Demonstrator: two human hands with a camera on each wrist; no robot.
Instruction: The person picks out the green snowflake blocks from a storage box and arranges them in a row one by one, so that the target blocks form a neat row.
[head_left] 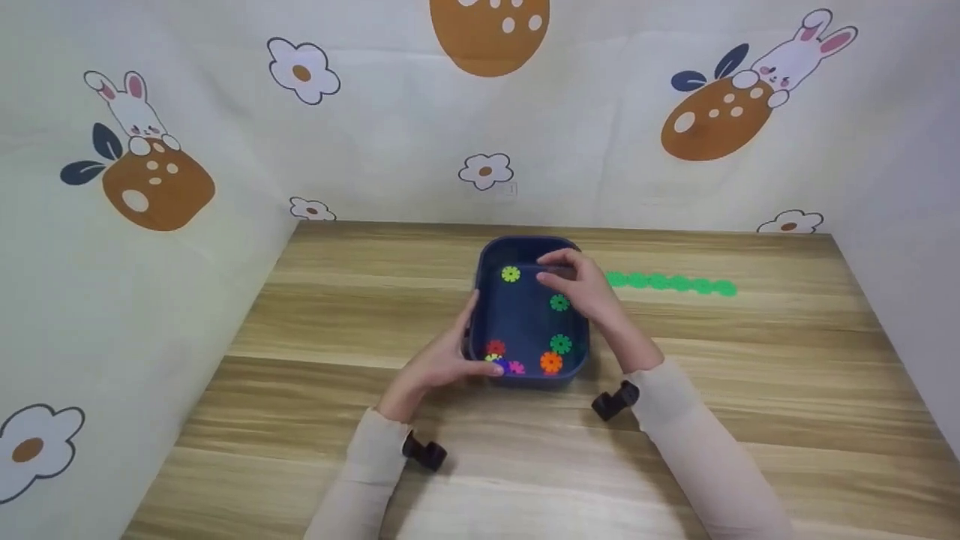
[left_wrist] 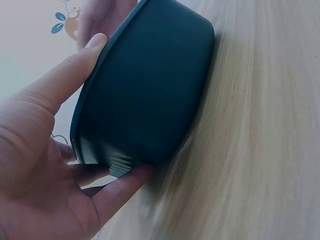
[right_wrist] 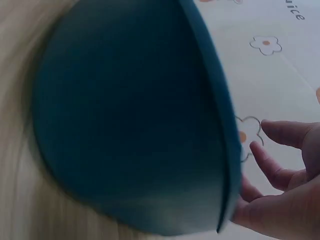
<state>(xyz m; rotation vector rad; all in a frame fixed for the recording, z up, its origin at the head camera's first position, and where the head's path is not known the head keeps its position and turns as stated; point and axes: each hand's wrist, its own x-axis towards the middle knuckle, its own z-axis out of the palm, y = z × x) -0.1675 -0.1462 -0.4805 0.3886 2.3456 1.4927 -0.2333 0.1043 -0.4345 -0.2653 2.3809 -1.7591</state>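
Observation:
A dark blue plastic box [head_left: 525, 319] stands on the table with several toothed plastic discs in it. My left hand [head_left: 442, 356] grips its left side, thumb over the near rim and fingers against the wall [left_wrist: 145, 85]. Above the far right part of the box is my right hand [head_left: 592, 292], thumb and fingers apart with nothing between them. A yellow-green disc [head_left: 511, 274] lies toward the far end. Green discs [head_left: 559, 303] lie along the right side, an orange disc [head_left: 551, 363] near the front right. Red [head_left: 496, 348], pink [head_left: 516, 368] and blue discs cluster by my left thumb.
To the right of the box, a row of joined bright green discs [head_left: 681, 283] lies on the wooden table [head_left: 315, 405]. Cloth walls [head_left: 390, 135] printed with rabbits and flowers enclose the back and sides. Each sleeve cuff carries a small black camera [head_left: 615, 400].

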